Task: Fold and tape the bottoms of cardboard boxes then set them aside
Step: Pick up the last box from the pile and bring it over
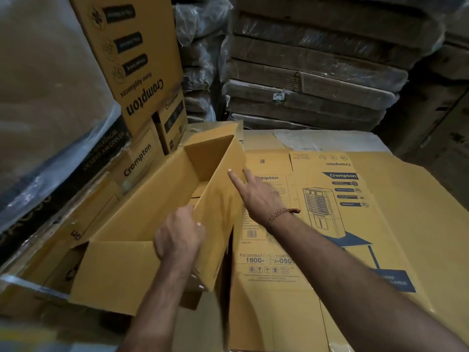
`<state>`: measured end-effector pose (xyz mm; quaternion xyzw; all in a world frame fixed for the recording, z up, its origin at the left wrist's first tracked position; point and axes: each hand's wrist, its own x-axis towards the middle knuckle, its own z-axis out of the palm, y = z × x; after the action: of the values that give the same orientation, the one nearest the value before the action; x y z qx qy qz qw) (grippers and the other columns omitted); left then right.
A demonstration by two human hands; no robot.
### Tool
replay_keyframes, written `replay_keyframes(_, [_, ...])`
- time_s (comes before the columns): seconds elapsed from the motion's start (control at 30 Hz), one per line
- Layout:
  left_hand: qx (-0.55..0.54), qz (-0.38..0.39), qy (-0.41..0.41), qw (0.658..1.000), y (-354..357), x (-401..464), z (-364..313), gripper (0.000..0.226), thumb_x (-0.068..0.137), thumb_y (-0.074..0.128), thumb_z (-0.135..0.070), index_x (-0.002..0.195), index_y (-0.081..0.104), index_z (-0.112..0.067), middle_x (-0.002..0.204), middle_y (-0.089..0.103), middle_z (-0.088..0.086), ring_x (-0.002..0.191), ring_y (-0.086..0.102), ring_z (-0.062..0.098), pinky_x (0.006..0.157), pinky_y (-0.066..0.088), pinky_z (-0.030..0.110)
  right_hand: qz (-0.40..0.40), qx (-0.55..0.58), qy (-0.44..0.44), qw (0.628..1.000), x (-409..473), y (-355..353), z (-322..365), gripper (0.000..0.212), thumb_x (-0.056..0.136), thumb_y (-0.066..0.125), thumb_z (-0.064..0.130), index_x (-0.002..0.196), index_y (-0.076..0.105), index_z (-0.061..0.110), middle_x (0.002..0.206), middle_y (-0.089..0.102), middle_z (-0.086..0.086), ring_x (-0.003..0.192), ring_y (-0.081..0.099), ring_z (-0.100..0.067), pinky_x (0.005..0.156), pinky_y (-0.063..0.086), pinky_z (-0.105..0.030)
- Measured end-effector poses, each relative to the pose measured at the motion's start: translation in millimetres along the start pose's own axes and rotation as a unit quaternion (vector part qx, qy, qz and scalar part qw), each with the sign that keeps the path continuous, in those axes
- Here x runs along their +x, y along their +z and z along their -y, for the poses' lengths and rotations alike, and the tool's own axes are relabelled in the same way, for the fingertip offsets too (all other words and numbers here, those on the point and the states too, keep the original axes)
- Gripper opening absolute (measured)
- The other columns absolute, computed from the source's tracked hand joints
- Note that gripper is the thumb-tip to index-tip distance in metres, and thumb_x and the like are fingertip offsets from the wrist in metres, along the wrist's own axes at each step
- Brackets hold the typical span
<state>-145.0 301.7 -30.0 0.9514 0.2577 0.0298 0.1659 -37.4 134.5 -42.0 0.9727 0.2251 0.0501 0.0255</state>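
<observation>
Far left, printed cartons (142, 80) stand stacked against the wall. In front of them an open box (142, 222) lies on its side, its mouth facing the viewer. The left hand (179, 236) curls over the box's right panel edge, fingers wrapped around it. The right hand (256, 193), wearing a bracelet (280, 214), presses straight fingers against the outside of that panel. To the right, a flattened box (342, 212) lies printed side up. Wrapped bundles (317, 72) are stacked at the far right.
</observation>
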Motion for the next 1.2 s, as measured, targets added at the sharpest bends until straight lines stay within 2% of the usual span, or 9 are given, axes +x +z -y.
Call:
replay_keyframes(0.1, [-0.028,0.024,0.041,0.998,-32.1,-9.1,-9.2,0.045,0.097,0.071,-0.039,0.140,0.058,-0.036,0.105,0.060,-0.008,0.090,0.051,0.013,0.072,0.041,0.034,-0.043,-0.015,-0.032,0.998,5.8,-16.0,5.3,0.111,0.087,0.076,0.007,0.164,0.001,0.032,0.167,0.012,-0.022,0.135,0.044,-0.034,0.098,0.055,-0.048])
replay_keyframes(0.2, [0.007,0.020,0.109,0.994,-51.7,-23.2,-26.1,0.049,0.097,0.071,-0.040,0.143,0.056,-0.043,0.115,0.069,-0.009,0.094,0.057,0.013,0.074,0.047,0.033,-0.060,-0.114,-0.058,0.990,6.8,-46.4,-2.4,0.077,0.089,0.075,0.023,0.154,0.035,0.031,0.167,0.022,-0.015,0.152,0.023,-0.036,0.117,0.038,-0.050])
replay_keyframes(0.37, [0.049,-0.013,0.254,0.966,-59.8,-44.0,-64.8,0.050,0.099,0.069,-0.039,0.146,0.053,-0.045,0.117,0.070,-0.013,0.083,0.054,0.003,0.058,0.037,0.018,0.002,-0.149,0.031,0.988,-22.0,-85.2,-59.8,0.026,0.096,0.069,0.031,0.122,0.070,0.028,0.120,0.067,0.000,0.122,0.054,-0.024,0.112,0.036,-0.045])
replay_keyframes(0.47, [0.044,-0.019,0.314,0.948,-50.2,-54.1,-91.1,0.049,0.100,0.069,-0.038,0.145,0.054,-0.046,0.104,0.068,-0.017,0.066,0.047,-0.001,0.050,0.033,0.018,0.064,-0.081,0.100,0.990,-63.9,-103.0,-111.3,0.024,0.087,0.081,0.030,0.110,0.072,0.029,0.097,0.068,0.005,0.108,0.066,-0.021,0.110,0.045,-0.044])
replay_keyframes(0.6, [0.040,-0.021,0.387,0.921,-31.3,-72.8,-136.5,0.050,0.098,0.070,-0.038,0.144,0.053,-0.052,0.115,0.073,-0.017,0.079,0.060,0.002,0.057,0.054,0.023,0.034,-0.059,0.169,0.983,-144.5,-113.1,-175.7,0.027,0.077,0.088,0.037,0.097,0.071,0.032,0.086,0.067,0.008,0.087,0.069,-0.016,0.082,0.063,-0.038])
replay_keyframes(0.7, [0.007,0.005,0.437,0.899,-30.6,-95.1,-171.4,0.047,0.098,0.071,-0.032,0.139,0.059,-0.052,0.115,0.073,-0.016,0.088,0.061,0.007,0.067,0.055,0.027,0.021,-0.060,0.246,0.967,-226.9,-124.9,-225.9,0.024,0.077,0.089,0.033,0.093,0.070,0.030,0.084,0.067,0.008,0.086,0.068,-0.015,0.081,0.063,-0.038])
replay_keyframes(0.83, [-0.001,0.018,0.521,0.853,-23.7,-142.9,-227.5,0.048,0.098,0.072,-0.028,0.138,0.060,-0.052,0.112,0.072,-0.017,0.087,0.059,0.003,0.058,0.039,0.019,-0.004,-0.054,0.342,0.938,-349.1,-142.1,-268.2,0.022,0.080,0.087,0.038,0.094,0.072,0.032,0.083,0.066,0.011,0.085,0.068,-0.012,0.082,0.062,-0.037])
replay_keyframes(1.03, [-0.027,0.005,0.628,0.778,13.0,-256.5,-321.5,0.042,0.101,0.068,-0.028,0.138,0.062,-0.048,0.115,0.073,-0.014,0.094,0.059,0.003,0.075,0.042,0.020,-0.041,-0.103,0.442,0.890,-517.0,-136.9,-294.9,0.018,0.086,0.079,0.044,0.099,0.075,0.032,0.082,0.068,0.013,0.081,0.065,-0.008,0.078,0.059,-0.027])
replay_keyframes(1.2, [-0.076,0.044,0.676,0.732,56.5,-371.8,-396.5,0.038,0.097,0.073,-0.019,0.130,0.072,-0.040,0.112,0.076,-0.011,0.089,0.054,0.002,0.074,0.039,0.018,-0.032,-0.128,0.538,0.833,-653.0,-123.0,-332.8,0.019,0.086,0.077,0.047,0.095,0.074,0.030,0.082,0.071,0.010,0.081,0.068,-0.013,0.073,0.058,-0.031])
